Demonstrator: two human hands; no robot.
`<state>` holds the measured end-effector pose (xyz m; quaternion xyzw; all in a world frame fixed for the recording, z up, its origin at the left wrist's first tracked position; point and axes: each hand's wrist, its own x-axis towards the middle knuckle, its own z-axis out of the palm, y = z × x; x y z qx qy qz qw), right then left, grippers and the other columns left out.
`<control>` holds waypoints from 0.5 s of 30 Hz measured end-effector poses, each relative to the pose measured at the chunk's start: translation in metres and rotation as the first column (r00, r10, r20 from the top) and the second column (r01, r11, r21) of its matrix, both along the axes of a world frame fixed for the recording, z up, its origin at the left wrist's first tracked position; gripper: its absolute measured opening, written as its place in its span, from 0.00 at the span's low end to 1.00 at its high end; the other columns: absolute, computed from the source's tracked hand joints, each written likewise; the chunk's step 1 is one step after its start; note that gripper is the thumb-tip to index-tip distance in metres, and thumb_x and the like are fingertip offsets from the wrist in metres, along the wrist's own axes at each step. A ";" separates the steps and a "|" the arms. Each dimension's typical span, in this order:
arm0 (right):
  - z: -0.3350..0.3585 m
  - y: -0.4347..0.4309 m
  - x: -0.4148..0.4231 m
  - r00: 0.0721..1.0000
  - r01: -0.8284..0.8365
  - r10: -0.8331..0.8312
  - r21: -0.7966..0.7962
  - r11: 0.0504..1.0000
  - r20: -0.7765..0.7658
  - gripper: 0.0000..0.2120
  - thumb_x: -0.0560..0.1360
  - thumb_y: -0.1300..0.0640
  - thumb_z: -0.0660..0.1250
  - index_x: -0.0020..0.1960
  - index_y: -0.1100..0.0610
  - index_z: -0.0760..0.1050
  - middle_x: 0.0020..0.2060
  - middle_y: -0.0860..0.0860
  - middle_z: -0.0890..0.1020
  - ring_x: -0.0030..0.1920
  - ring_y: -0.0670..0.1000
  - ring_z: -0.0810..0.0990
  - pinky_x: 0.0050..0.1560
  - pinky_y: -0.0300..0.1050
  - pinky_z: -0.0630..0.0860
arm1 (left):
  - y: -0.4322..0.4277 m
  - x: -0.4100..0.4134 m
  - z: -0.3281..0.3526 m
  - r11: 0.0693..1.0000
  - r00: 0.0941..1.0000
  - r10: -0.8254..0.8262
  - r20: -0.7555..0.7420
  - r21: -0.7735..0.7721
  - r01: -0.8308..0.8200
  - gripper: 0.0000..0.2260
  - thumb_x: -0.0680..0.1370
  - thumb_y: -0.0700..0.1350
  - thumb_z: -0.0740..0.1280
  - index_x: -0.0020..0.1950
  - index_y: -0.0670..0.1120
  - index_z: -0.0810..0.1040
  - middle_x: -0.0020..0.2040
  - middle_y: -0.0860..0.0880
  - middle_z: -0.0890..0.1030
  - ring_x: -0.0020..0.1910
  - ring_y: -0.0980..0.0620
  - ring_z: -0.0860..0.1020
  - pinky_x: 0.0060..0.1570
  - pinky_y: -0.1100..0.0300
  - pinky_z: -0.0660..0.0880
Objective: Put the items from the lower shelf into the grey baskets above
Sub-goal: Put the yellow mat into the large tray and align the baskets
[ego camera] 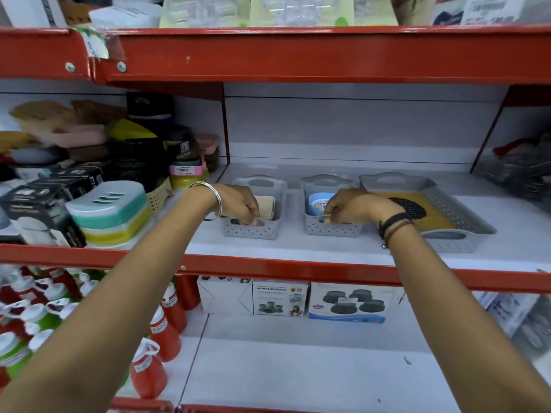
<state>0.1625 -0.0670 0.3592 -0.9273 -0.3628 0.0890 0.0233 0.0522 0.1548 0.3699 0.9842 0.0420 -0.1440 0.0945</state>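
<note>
Three grey perforated baskets stand on the middle shelf. My left hand (242, 204) reaches into the left small basket (253, 231), fingers pinched on the thin edge of a cream pack (266, 203) inside it. My right hand (354, 205) is over the middle small basket (331, 229), fingers pinched on the edge of a blue round item (318, 202) in it. The large basket (459, 239) on the right holds a yellow mat (438, 216) and a black mesh disc (413, 207). Two vibration-pad boxes (278, 298) (347, 302) stand at the back of the lower shelf.
Soap dishes (110, 214) and black boxes (38, 210) crowd the shelf to the left of the baskets. Red bottles (164, 329) fill the lower left. A red shelf edge (298, 265) runs under my forearms. Wire items (518, 171) sit at the far right.
</note>
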 end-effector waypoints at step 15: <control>-0.009 -0.038 -0.056 0.996 -0.081 0.088 0.170 0.982 -0.034 0.10 0.74 0.56 0.69 0.55 0.54 0.82 0.45 0.47 0.81 0.45 0.47 0.75 0.49 0.41 0.68 | -0.032 -0.048 -0.005 1.000 0.990 0.028 0.137 0.008 -0.029 0.08 0.72 0.38 0.69 0.50 0.44 0.84 0.36 0.53 0.79 0.29 0.61 0.71 0.23 0.79 0.65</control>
